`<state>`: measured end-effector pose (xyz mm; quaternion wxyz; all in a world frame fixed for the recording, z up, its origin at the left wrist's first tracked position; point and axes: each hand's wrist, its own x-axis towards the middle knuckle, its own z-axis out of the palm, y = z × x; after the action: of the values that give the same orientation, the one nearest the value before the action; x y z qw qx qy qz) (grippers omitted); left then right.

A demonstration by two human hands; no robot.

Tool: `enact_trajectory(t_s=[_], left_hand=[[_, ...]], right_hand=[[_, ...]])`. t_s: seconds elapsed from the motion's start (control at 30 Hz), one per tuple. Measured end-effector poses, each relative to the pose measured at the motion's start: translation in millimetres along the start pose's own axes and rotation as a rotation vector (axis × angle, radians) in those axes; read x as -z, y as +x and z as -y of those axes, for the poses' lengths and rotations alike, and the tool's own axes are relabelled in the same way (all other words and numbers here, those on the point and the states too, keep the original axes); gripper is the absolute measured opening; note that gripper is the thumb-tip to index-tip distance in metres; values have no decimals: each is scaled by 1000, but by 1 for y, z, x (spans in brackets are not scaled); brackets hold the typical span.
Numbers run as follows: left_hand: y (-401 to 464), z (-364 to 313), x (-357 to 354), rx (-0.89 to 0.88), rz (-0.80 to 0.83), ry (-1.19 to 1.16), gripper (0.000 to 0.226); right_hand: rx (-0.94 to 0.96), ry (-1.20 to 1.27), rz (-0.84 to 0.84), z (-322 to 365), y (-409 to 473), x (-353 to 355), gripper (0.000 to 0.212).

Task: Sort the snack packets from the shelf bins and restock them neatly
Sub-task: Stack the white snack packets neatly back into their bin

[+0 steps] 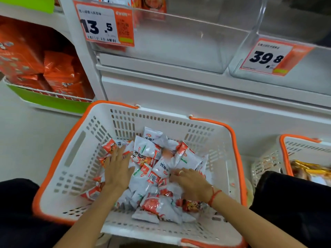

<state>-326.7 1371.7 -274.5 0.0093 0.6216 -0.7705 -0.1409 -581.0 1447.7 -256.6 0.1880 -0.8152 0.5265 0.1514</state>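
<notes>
A white basket with an orange rim [71,158] sits on the floor in front of me. Inside lies a heap of several small white-and-red snack packets [152,153]. My left hand [117,169] lies flat on the left side of the heap, fingers spread and straight. My right hand [191,183] rests palm-down on the right side of the heap, its fingers bent a little over the packets; whether it grips one cannot be made out. A red string circles the right wrist. Above, a clear shelf bin [179,43] with a 13.5 price tag [105,24] looks mostly bare.
A second clear bin [304,72] at the right carries a 39.8 tag [268,58]. Another white-and-orange basket [268,165] with gold packets stands at the right. Orange bags [60,72] fill a green-edged shelf at the left. My dark-clothed knees flank the basket.
</notes>
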Motion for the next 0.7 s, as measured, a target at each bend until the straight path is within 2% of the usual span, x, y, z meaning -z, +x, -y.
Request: enact_trajectory(t_s=[0.07, 0.13, 0.27, 0.33, 0.43, 0.5, 0.57, 0.63, 0.7], left_hand=[[2, -12, 11, -45, 26, -64, 48], [4, -27, 26, -66, 123, -269, 38], [5, -53, 62, -111, 505, -805, 41], [9, -56, 76, -111, 551, -966, 38], [18, -52, 95, -101, 471, -1016, 29], [24, -49, 99, -90, 406, -1003, 41], [25, -50, 96, -41, 260, -1034, 44], [24, -57, 91, 2, 56, -1018, 40], [22, -65, 87, 56, -115, -1004, 45]], right_hand=[[-104, 94, -34, 3, -1, 3, 57], [-234, 340, -62, -1, 3, 18, 50], [-468, 1289, -51, -16, 6, 66, 26], [-484, 1611, 18, -21, 0, 83, 29], [-386, 1828, 96, -18, -8, 97, 23], [-324, 1804, 81, -11, -7, 104, 23], [-328, 1709, 9, -3, -3, 113, 38], [-348, 1601, -98, 5, 3, 119, 42], [-406, 1503, -268, 7, 11, 121, 44]])
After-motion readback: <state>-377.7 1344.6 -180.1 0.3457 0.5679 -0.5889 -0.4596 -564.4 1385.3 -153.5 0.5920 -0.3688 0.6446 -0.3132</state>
